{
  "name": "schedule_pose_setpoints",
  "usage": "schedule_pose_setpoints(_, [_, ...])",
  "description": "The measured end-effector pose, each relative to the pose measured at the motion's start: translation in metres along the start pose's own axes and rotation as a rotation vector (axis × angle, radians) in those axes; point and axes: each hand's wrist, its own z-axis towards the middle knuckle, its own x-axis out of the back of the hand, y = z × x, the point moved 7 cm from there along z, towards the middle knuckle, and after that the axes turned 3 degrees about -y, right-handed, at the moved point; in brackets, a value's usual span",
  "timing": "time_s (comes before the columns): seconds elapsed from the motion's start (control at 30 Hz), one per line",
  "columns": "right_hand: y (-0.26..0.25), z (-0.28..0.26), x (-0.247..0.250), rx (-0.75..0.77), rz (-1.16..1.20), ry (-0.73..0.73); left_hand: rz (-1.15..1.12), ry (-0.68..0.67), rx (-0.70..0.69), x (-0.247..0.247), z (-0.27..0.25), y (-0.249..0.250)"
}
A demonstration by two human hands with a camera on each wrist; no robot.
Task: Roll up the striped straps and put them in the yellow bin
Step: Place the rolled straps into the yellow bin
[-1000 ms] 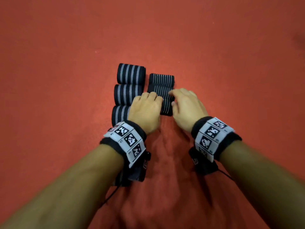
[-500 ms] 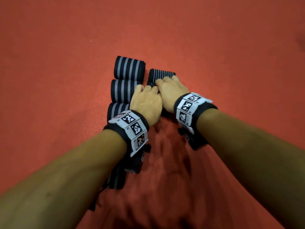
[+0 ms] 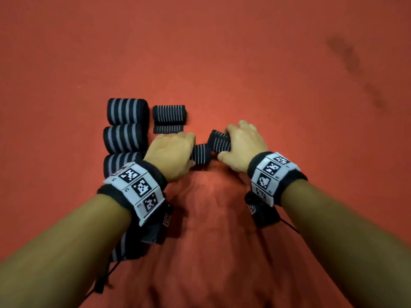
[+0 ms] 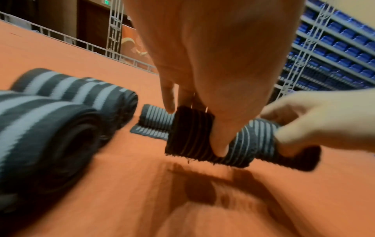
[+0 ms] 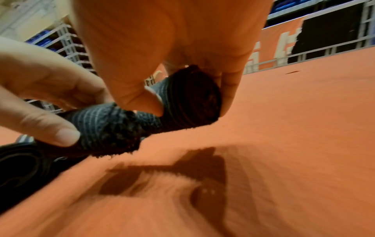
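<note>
We see both hands on one thin-striped strap [image 3: 219, 142], lifted just off the red bench [image 3: 289, 85], casting a shadow under it in the wrist views. The left hand [image 3: 172, 153] pinches the strap's loose end [image 4: 189, 134], thumb on the near face, fingers behind. The right hand [image 3: 241, 145] grasps the rolled part [image 5: 190, 97], thumb and fingers curled round the roll; the end of the roll shows its coiled layers. A short stretch of strap links the two hands, tilted up toward the right.

On the bench left of the left hand we count three wide-striped rolls in a column: far roll [image 3: 127, 111], middle roll [image 3: 125, 137], near roll [image 3: 121, 162], touching each other; the near one is partly hidden by the left wrist. Just right of the far roll sits another thin-striped roll [image 3: 169, 114] with a flat tail toward us. A further wide-striped strap [image 3: 121, 247] shows under the left forearm. Yellow bin: not in view. Wrist views blurred; blue bin shelving [image 4: 334, 48] behind.
</note>
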Motion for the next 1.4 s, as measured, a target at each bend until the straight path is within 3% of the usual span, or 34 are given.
schedule_pose_setpoints(0.17, [0.098, -0.088, 0.014, -0.094, 0.205, -0.001, -0.030, 0.025, -0.205, 0.028, 0.000, 0.094])
schedule_pose_setpoints(0.33, [0.188, -0.184, 0.013, -0.165, 0.300, 0.080, 0.073, -0.021, -0.418, 0.023, 0.003, 0.224])
schedule_pose_setpoints(0.5, [0.281, -0.282, -0.003, -0.330, 0.364, 0.153, 0.073, -0.056, -0.616, 0.005, -0.003, 0.366])
schedule_pose_setpoints(0.8, [0.430, -0.495, -0.075, -0.754, 0.510, 0.260, 0.196, -0.199, -0.999, -0.075, -0.062, 0.630])
schedule_pose_setpoints(0.93, [0.474, -0.595, -0.123, -0.970, 0.648, 0.343, 0.196, -0.265, -1.200, -0.124, -0.109, 0.735])
schedule_pose_setpoints(1.03, [0.494, -0.655, -0.167, -1.129, 0.748, 0.382, 0.322, -0.252, -1.321, -0.170, -0.153, 0.796])
schedule_pose_setpoints(1.2, [0.517, -0.708, -0.239, -1.435, 0.950, 0.417, 0.414, -0.220, -1.327, -0.247, -0.191, 0.847])
schedule_pose_setpoints(1.33, [0.542, -0.709, -0.284, -1.589, 1.155, 0.493, 0.489, -0.285, -1.171, -0.305, -0.188, 0.870])
schedule_pose_setpoints(1.4, [0.555, -0.703, -0.304, -1.636, 1.269, 0.459, 0.530, -0.395, -1.036, -0.336, -0.177, 0.874])
